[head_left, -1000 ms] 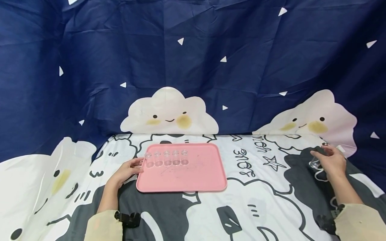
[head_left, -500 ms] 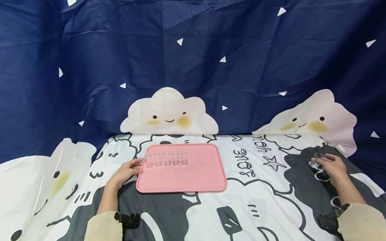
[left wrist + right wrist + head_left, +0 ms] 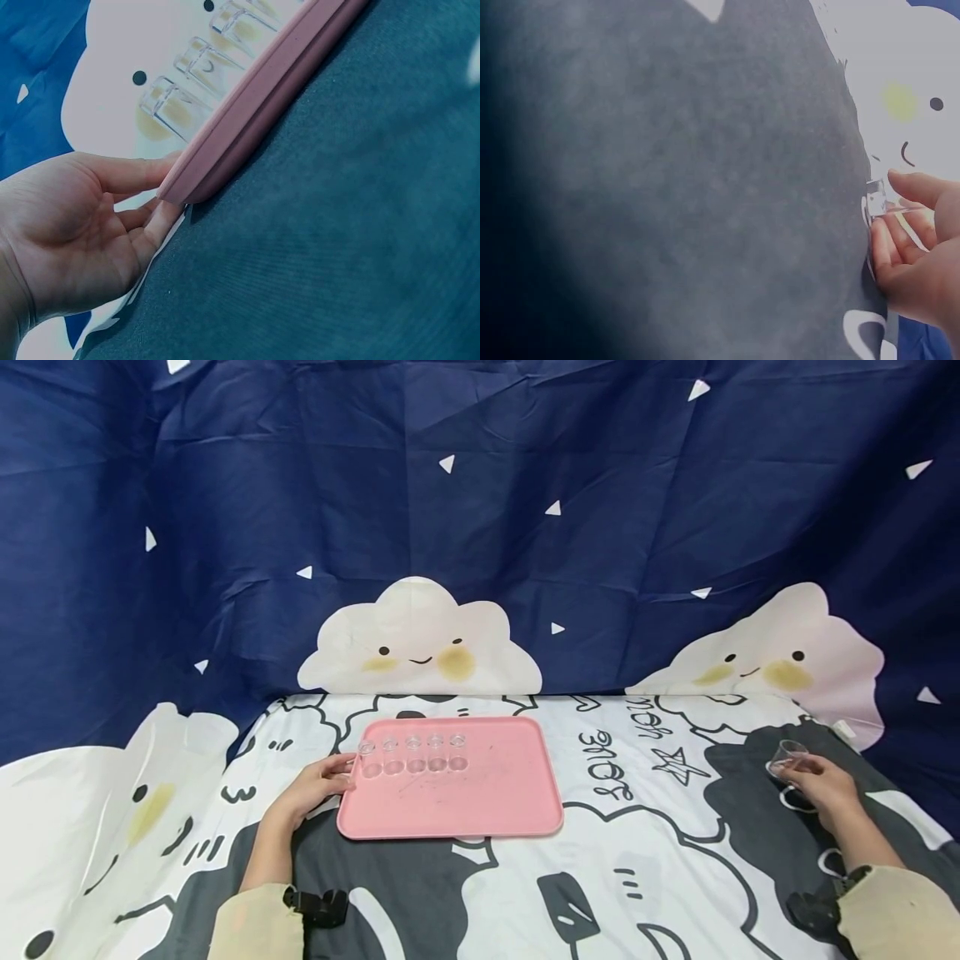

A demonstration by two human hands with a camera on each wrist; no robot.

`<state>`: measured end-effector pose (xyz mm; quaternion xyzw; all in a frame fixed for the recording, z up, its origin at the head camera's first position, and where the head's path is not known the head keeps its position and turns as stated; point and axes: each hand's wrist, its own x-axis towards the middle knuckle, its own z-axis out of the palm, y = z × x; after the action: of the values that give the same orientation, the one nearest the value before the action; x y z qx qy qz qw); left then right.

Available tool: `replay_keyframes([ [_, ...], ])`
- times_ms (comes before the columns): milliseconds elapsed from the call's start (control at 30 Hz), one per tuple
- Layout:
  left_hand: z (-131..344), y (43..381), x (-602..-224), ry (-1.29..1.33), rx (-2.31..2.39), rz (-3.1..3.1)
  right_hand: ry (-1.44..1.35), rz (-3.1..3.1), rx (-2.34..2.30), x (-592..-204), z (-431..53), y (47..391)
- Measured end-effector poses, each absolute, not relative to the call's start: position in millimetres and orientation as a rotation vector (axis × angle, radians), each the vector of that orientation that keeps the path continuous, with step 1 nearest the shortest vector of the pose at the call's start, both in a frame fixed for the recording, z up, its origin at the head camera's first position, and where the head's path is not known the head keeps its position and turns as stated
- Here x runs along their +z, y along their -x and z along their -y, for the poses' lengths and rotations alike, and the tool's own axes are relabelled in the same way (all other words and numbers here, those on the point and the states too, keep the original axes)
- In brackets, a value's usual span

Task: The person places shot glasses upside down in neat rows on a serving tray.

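My left hand (image 3: 313,785) holds the left rim of a pink tray (image 3: 465,812); in the left wrist view the thumb lies at the upper edge and the fingers reach underneath. Several clear shot glasses (image 3: 416,755) stand in a row on the tray's back left part, narrower thick ends up. Far to the right, my right hand (image 3: 825,789) holds another clear shot glass (image 3: 789,752), tilted, with its wide rim up. In the right wrist view this glass (image 3: 876,201) sits between thumb and fingers, close over the dark cloth, partly hidden by them.
A black, white and grey printed cloth (image 3: 570,868) covers the table. Behind it hangs a navy curtain (image 3: 480,527) with cloud faces. White loops (image 3: 797,797) show on the dark cloth beside my right hand.
My right hand has turned and lowered its fingers around the shot glass, whose rim has come into view and now leans. My left hand, the tray and the row of glasses stay put.
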<state>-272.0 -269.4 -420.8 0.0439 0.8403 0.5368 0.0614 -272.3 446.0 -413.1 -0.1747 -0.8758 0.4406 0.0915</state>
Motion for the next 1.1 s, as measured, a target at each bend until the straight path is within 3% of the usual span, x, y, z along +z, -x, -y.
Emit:
replay_keyframes([
  [367,267,271,-418,-0.121,1.629,-2.537,0.365,2.693,1.018,-424,-453,276],
  [1100,269,272,-421,-0.117,1.641,-2.545,0.394,2.721,0.823,-419,-450,275],
])
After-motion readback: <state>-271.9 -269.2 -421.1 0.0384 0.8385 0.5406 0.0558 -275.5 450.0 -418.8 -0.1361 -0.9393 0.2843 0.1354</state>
